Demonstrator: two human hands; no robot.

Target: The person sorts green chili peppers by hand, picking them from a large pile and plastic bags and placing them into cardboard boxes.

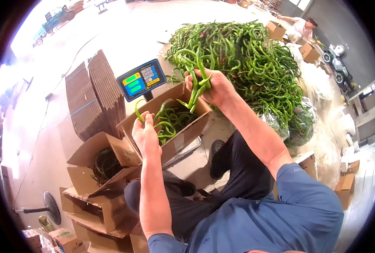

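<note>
My right hand [214,87] is closed round a bunch of long, curled green chili peppers [194,86], held up over the far right end of an open cardboard box [183,145]. My left hand [146,134] is at the box's left side, its fingers pinched on a green chili pepper [138,110] that curves upward. Inside the box lie more green peppers [177,119], partly in shadow. The box rests on a scale, whose display panel [141,80] stands just behind it with lit green readouts.
A big heap of green peppers [242,59] covers the floor ahead and right. Flattened cardboard [92,92] stands at left. Open boxes [99,202] crowd my left knee. Plastic bags [301,122] lie right of the heap. Another person [301,30] crouches at far right.
</note>
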